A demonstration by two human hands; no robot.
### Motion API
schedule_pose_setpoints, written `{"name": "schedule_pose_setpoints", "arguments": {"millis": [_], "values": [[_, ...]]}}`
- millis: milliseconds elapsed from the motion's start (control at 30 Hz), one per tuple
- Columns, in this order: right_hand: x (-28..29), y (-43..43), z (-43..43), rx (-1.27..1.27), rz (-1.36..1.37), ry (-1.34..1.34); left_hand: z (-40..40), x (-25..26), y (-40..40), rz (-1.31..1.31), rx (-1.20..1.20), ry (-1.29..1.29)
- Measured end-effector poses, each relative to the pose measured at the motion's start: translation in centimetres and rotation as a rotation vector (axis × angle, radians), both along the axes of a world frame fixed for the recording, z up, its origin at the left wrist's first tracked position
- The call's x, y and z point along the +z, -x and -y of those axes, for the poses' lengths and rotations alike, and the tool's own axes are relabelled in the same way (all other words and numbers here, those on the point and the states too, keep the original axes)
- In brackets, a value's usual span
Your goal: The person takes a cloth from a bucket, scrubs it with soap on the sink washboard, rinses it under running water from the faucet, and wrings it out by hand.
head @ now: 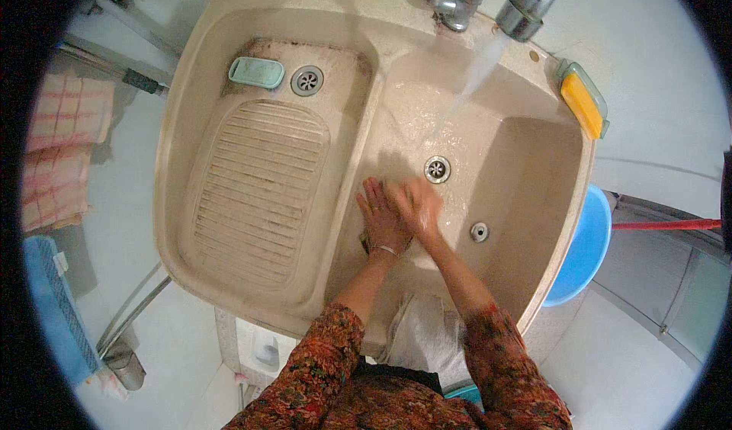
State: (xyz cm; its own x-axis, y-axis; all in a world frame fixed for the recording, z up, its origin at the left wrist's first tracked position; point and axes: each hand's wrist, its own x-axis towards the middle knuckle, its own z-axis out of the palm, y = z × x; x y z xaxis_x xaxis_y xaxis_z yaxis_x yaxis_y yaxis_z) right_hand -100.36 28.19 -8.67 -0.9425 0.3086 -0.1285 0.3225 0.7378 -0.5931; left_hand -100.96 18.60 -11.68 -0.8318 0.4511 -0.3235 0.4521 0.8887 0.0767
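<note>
My left hand [384,218] is in the right basin of a beige double laundry sink [360,155], back up, with fingers extended and a thin bracelet at the wrist. A small dark edge of something shows beside that wrist; I cannot tell what it is. My right hand [420,204] is blurred and lies against the thumb side of the left one. Whether its fingers are closed is unclear. Water [483,67] streams from a chrome faucet [520,21] into the basin beyond my hands. A metal drain [437,169] is just past my right hand.
A ribbed washboard [260,195] fills much of the left basin, with a pale green soap dish [257,72] beyond it. A grey cloth [423,330] drapes over the front rim. An orange bar [581,105] sits in a holder at right, above a blue basin [583,253].
</note>
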Motion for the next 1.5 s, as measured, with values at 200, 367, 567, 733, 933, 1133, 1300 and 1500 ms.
{"name": "schedule_pose_setpoints", "arguments": {"millis": [200,367,567,733,933,1133,1300,1500], "values": [[-2.8,7.6,-5.9,0.061,0.269,-0.011,-3.3,1.7,0.1,0.098,0.037,-0.134],[-4.6,3.5,-4.2,-0.04,-0.256,-0.128,-3.0,1.8,-0.3,0.052,-0.012,-0.157],[-3.9,1.3,-3.7,0.251,0.177,-0.286,-3.5,0.9,-0.4,0.043,0.024,-0.064],[-3.4,7.8,-6.6,-0.158,-0.28,-0.246,-4.3,1.5,0.2,0.064,0.023,-0.235],[-1.7,-1.2,-0.5,0.281,0.025,-0.469,-1.0,-0.2,-0.5,-0.05,-0.018,0.021],[-2.5,10.7,-7.2,-0.211,-0.243,-0.214,-3.7,3.8,0.2,0.204,-0.015,0.025],[-3.4,3.3,-10.5,-0.446,-0.609,0.105,0.9,5.3,0.9,0.202,-0.401,0.099],[-1.2,-6.9,-6.2,-0.005,0.327,0.448,5.0,-1.3,2.7,0.17,-0.542,-0.178]]}}
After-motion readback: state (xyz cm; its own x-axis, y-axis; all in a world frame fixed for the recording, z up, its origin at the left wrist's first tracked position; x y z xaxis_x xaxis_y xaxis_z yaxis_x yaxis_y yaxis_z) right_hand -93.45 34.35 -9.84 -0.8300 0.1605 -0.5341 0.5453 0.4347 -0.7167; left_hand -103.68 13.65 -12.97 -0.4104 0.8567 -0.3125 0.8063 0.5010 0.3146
